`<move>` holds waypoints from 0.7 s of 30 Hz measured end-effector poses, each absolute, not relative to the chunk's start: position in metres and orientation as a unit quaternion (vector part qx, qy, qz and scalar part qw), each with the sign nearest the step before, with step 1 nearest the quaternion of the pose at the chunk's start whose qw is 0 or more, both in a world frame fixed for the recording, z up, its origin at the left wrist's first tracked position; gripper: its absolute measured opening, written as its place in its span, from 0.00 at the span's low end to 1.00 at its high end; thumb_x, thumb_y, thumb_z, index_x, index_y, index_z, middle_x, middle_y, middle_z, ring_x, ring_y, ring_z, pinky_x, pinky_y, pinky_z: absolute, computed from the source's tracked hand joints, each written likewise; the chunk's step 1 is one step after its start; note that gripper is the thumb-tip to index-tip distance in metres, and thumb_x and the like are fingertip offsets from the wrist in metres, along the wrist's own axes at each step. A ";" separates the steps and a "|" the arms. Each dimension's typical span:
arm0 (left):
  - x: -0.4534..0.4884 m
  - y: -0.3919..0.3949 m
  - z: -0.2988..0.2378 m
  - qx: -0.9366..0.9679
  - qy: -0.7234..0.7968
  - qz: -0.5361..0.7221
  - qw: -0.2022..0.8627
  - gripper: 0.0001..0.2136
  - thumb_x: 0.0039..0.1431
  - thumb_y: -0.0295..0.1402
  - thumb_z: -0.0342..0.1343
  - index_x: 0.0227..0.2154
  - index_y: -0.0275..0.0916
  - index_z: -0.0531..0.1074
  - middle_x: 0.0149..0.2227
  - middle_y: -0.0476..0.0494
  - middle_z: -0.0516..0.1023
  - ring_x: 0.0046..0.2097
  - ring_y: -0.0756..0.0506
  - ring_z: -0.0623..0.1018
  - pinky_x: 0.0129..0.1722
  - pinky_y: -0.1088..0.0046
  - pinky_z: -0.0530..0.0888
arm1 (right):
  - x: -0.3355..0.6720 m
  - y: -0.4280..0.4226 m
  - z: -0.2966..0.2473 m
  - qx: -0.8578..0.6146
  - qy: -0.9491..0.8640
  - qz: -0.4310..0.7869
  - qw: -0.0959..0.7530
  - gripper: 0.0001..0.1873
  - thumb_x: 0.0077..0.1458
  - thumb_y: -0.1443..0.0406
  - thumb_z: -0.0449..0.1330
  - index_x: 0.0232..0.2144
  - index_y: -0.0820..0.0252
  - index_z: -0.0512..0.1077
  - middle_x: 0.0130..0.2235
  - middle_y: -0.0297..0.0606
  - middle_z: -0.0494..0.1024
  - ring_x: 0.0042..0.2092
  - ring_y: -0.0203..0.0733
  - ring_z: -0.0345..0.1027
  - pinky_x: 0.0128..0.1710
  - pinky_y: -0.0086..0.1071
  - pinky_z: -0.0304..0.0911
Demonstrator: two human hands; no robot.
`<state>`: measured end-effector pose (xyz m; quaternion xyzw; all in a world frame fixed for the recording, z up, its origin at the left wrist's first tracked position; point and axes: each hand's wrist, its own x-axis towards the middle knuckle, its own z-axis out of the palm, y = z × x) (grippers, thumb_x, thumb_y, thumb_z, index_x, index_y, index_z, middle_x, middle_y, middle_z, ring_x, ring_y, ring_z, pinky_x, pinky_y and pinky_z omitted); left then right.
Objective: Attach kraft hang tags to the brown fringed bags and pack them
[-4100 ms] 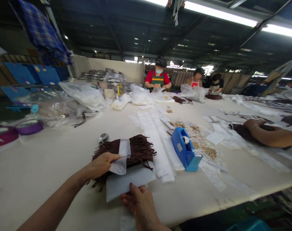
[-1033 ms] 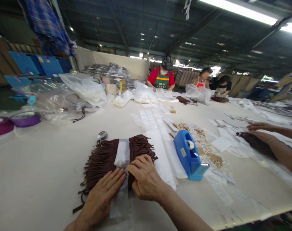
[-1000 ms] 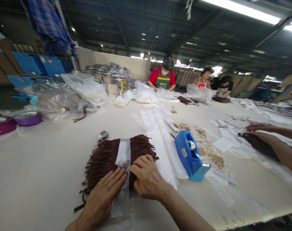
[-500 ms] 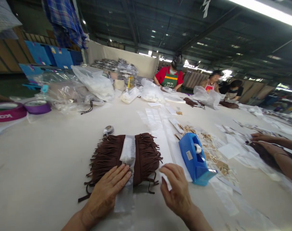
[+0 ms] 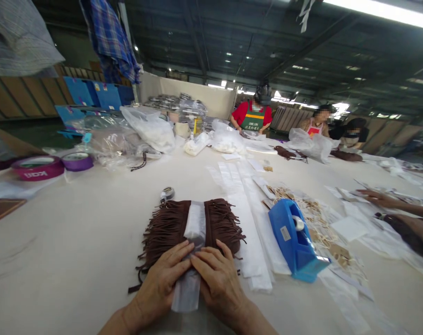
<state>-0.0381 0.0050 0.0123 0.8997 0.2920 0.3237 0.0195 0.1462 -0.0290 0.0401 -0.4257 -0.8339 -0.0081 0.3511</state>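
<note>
A dark brown fringed piece, maybe a bag or garment, lies in front of me on the table. Across its middle runs a narrow strip of clear plastic, with whitish padding showing on the upper part. My left hand rests on the strip's left edge and the fringe, fingers stretched out. From the other side, my right hand lies over the strip and the lower right of the piece, its fingers apart. The two hands nearly meet over the strip. What lies beneath the palms is hidden.
A blue tape dispenser stands to the right, beside white plastic strips and tags with strings. Rolls of tape and plastic bags sit at left. A small round metallic object lies beyond the piece. A co-worker's hand is at right.
My right hand has moved left from beside the piece onto the strip and fringe. The white scrap it held no longer shows. My left hand stays on the strip; the view has shifted left.
</note>
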 end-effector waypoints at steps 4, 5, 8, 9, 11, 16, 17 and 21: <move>-0.044 0.014 0.035 0.812 0.358 0.367 0.278 0.19 0.45 0.23 0.46 0.41 0.40 0.71 0.52 0.43 0.70 0.53 0.44 0.69 0.52 0.65 0.70 | 0.144 -0.028 0.036 -0.431 -0.820 -0.008 0.376 0.11 0.53 0.71 0.54 0.39 0.55 0.69 0.38 0.29 0.77 0.43 0.37 0.66 0.57 0.35 0.34; -0.043 0.019 0.040 0.772 0.389 0.381 0.330 0.20 0.44 0.24 0.45 0.41 0.39 0.71 0.51 0.42 0.70 0.53 0.43 0.70 0.50 0.65 0.71 | 0.143 -0.028 0.034 -0.432 -0.814 -0.009 0.387 0.11 0.53 0.72 0.53 0.38 0.54 0.69 0.38 0.28 0.77 0.43 0.36 0.66 0.57 0.34 0.35; -0.033 0.036 0.050 0.681 0.498 0.378 0.382 0.22 0.45 0.27 0.43 0.46 0.34 0.68 0.48 0.38 0.73 0.47 0.43 0.74 0.45 0.66 0.73 | 0.143 -0.027 0.028 -0.441 -0.791 0.001 0.424 0.11 0.53 0.71 0.52 0.37 0.53 0.69 0.36 0.28 0.78 0.42 0.35 0.68 0.56 0.34 0.38; -0.028 0.042 0.051 0.671 0.526 0.365 0.374 0.23 0.46 0.28 0.43 0.47 0.33 0.67 0.46 0.38 0.74 0.46 0.44 0.74 0.46 0.66 0.73 | 0.143 -0.027 0.026 -0.444 -0.783 0.008 0.435 0.11 0.54 0.71 0.51 0.37 0.53 0.69 0.36 0.29 0.78 0.42 0.35 0.69 0.56 0.34 0.39; -0.018 0.051 0.052 0.678 0.548 0.338 0.354 0.22 0.47 0.29 0.44 0.46 0.33 0.69 0.44 0.39 0.76 0.45 0.44 0.74 0.49 0.65 0.69 | 0.144 -0.027 0.023 -0.447 -0.773 0.029 0.449 0.11 0.56 0.70 0.50 0.38 0.53 0.69 0.37 0.30 0.77 0.41 0.35 0.69 0.55 0.35 0.42; -0.006 0.058 0.049 0.701 0.555 0.309 0.324 0.19 0.48 0.29 0.44 0.41 0.35 0.74 0.43 0.39 0.76 0.45 0.41 0.72 0.50 0.60 0.66 | 0.145 -0.027 0.019 -0.447 -0.746 0.058 0.491 0.12 0.59 0.68 0.49 0.41 0.53 0.68 0.38 0.31 0.77 0.42 0.35 0.70 0.54 0.36 0.47; -0.005 0.058 0.049 0.709 0.550 0.305 0.318 0.18 0.48 0.29 0.44 0.40 0.36 0.74 0.43 0.40 0.76 0.45 0.41 0.72 0.49 0.61 0.65 | 0.144 -0.027 0.019 -0.447 -0.744 0.057 0.493 0.12 0.59 0.68 0.49 0.42 0.52 0.68 0.39 0.31 0.77 0.42 0.35 0.70 0.54 0.36 0.47; -0.003 0.053 0.048 0.753 0.513 0.290 0.292 0.14 0.50 0.29 0.46 0.33 0.42 0.77 0.38 0.44 0.77 0.41 0.43 0.71 0.45 0.65 0.66 | 0.144 -0.026 0.023 -0.446 -0.749 0.047 0.487 0.13 0.58 0.69 0.50 0.42 0.50 0.69 0.41 0.31 0.77 0.44 0.36 0.69 0.54 0.36 0.47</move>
